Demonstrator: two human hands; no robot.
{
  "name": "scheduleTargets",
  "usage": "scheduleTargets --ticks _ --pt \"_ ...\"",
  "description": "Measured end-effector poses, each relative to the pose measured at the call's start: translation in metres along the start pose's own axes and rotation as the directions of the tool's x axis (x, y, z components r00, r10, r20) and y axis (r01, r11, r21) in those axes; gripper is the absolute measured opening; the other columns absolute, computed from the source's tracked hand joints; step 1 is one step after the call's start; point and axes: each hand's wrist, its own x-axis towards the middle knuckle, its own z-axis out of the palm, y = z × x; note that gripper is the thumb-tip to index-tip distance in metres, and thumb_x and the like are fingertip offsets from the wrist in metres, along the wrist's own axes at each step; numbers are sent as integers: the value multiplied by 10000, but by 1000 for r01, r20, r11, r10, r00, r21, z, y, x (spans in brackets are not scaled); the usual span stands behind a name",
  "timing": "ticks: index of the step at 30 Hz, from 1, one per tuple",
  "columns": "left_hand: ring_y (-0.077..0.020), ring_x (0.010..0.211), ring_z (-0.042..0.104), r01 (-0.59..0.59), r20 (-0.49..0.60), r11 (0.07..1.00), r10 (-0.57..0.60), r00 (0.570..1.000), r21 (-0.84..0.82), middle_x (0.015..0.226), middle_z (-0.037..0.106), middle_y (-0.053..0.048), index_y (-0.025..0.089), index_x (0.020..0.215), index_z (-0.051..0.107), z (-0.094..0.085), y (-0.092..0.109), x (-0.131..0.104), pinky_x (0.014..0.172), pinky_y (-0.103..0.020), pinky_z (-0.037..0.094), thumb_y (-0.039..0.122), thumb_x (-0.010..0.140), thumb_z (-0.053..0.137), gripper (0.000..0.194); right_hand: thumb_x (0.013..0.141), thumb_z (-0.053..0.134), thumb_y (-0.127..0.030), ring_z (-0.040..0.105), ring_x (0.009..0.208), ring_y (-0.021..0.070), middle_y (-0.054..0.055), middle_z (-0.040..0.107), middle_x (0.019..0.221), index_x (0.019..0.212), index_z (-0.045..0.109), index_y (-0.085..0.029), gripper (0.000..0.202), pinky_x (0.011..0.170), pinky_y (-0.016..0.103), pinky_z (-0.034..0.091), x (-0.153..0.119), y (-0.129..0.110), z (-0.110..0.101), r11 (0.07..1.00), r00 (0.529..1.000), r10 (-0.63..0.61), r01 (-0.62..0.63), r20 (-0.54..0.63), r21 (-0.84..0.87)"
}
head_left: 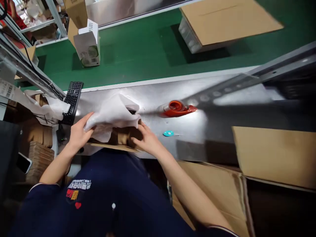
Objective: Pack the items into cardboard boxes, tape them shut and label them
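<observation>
A white foam wrapping bulges over a small open cardboard box at the bench's front edge, close to my body. Through a gap on the wrapping's right side something dark shows; what it is I cannot make out. My left hand is closed on the left end of the foam. On the other side, my right hand grips the box's right wall, thumb inside and fingers near the foam's edge. To the right lie a tape dispenser with a red-orange body and a small turquoise cutter.
A black keyboard lies left on the metal bench. Beyond it, a green conveyor belt carries an open white carton and a flat cardboard sheet over a clear pack. A metal bar slants in at right, above large open cartons.
</observation>
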Motion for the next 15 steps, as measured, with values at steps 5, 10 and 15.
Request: scheduleTargets --ticks 5,10,15 --pt "-293 1303 686 -181 227 940 116 967 290 1472 698 -73 272 1529 536 10 3 -15 1126 -395 539 247 878 604 655 830 510 -155 653 1307 293 156 639 1513 1562 505 -155 731 1071 438 574 -13 16 5 937 973 187 -134 -138 321" --pt "-349 1182 734 -231 466 808 -61 882 543 1397 720 -145 226 1565 482 30 22 4 960 -447 596 276 940 552 631 827 489 -140 730 897 223 132 706 1439 1609 486 -202 784 954 418 613 -10 10 2 931 976 199 -161 -85 327" --pt "-346 1125 757 -195 525 802 -166 835 564 1294 773 -104 283 1434 557 50 23 38 916 -409 579 393 971 567 475 838 460 -160 722 885 217 122 716 1415 1617 482 -194 780 955 377 593 -4 4 -1 944 982 155 -116 -105 310"
